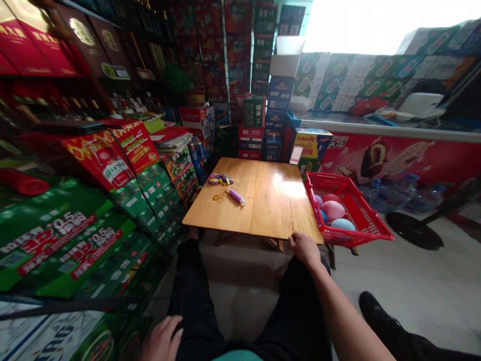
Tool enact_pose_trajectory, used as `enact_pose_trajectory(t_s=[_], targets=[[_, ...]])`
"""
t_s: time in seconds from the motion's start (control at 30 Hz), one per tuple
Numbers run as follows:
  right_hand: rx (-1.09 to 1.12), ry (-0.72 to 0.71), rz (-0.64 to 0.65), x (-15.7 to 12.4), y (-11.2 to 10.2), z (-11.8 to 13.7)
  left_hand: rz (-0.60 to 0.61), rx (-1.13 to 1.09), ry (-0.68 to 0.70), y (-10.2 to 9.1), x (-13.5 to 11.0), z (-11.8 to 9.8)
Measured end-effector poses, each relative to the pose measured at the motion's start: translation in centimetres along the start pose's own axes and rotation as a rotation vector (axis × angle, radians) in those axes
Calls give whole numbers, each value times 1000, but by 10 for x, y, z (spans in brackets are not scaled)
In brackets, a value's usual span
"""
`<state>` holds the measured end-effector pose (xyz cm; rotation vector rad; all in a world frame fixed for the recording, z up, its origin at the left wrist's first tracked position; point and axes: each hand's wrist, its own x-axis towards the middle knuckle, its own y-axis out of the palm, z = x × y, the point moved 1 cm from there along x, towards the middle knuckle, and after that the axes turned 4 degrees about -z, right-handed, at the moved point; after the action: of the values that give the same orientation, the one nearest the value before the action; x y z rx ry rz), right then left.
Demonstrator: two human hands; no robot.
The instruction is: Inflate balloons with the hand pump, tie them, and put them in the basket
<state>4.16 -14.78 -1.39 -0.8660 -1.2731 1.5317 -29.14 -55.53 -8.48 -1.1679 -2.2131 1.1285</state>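
My right hand (305, 249) is closed at the front edge of a wooden table (259, 200), near its right corner, with the fingers curled at the rim. Low at the left, my left hand (165, 338) lies beside my thigh, fingers stretched out and holding nothing. On the table's left half lies a purple tube with pale ends, perhaps a balloon pump (236, 196). Next to it are some thin yellow loops (217, 198). Behind these sits a small purple and yellow bundle (221, 179), too blurred to name.
Right of the table stands a red plastic basket (370, 228) holding several balloons (333, 209). Green beer cartons (150, 198) are stacked along the left. Behind the basket is a freezer with a red front (345, 163). Another person's black shoe (381, 316) is at the lower right.
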Motion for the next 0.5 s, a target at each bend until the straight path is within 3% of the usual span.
enact_pose_trajectory(t_s=[0.07,0.13,0.23,0.3,0.4,0.5], targets=[[0,-4,0,0,-1,2,0,-47,186,6,9,-34],[3,-5,0,0,-4,4,46,-146,276,12,22,-77],[9,6,-3,1,-8,8,92,-374,328,18,58,-144],[11,20,-4,3,-10,11,110,-559,321,20,96,-180],[14,34,3,5,-8,16,64,-816,167,9,167,-208],[18,20,8,7,-4,18,-256,-1012,83,-23,233,-199]])
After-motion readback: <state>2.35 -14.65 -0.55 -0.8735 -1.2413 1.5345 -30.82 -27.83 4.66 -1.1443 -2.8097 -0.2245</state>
